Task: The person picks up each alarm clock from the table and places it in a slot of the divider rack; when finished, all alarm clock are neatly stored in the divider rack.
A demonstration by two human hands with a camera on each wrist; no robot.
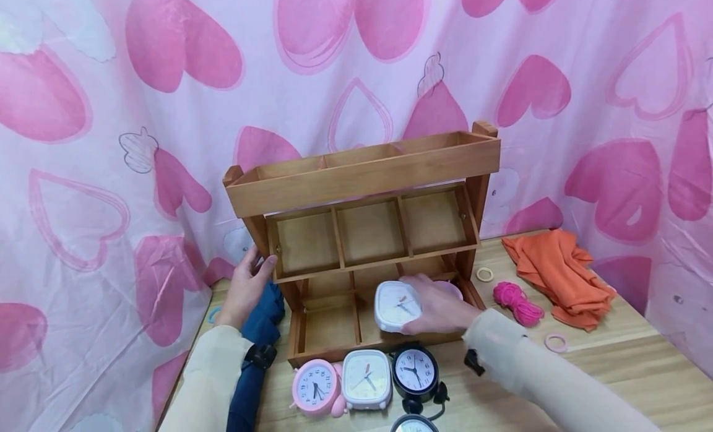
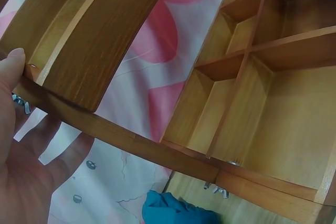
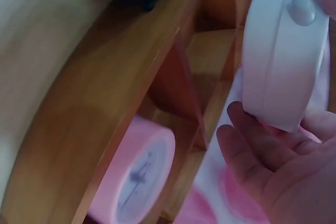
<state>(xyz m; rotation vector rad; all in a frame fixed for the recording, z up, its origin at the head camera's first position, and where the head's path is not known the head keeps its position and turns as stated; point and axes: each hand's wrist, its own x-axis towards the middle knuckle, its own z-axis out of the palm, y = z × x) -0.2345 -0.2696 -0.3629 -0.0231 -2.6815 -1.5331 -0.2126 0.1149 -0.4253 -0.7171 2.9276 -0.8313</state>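
My right hand (image 1: pixel 440 305) grips a white square alarm clock (image 1: pixel 390 314) by its sides, above the bottom tier of a three-tier wooden rack (image 1: pixel 362 184). A pink clock (image 3: pixel 139 177) sits in the bottom tier's right compartment, mostly hidden behind that hand in the head view. At the rack's left side, my left hand (image 1: pixel 247 289) holds the frame, thumb over the middle tray's corner and fingers behind the post. Before the rack stand a pink twin-bell clock (image 1: pixel 315 387), another white square clock (image 1: pixel 366 379) and a black twin-bell clock (image 1: pixel 414 371).
Another dark clock (image 1: pixel 413 424) is cut off at the bottom edge. Right of the rack lie an orange cloth (image 1: pixel 562 277), a magenta yarn bundle (image 1: pixel 518 303), a yellow ring (image 1: pixel 484 274) and a pink ring (image 1: pixel 555 343). Blue cloth (image 1: pixel 267 314) lies under the left arm. A heart-patterned curtain (image 1: pixel 356 91) hangs behind.
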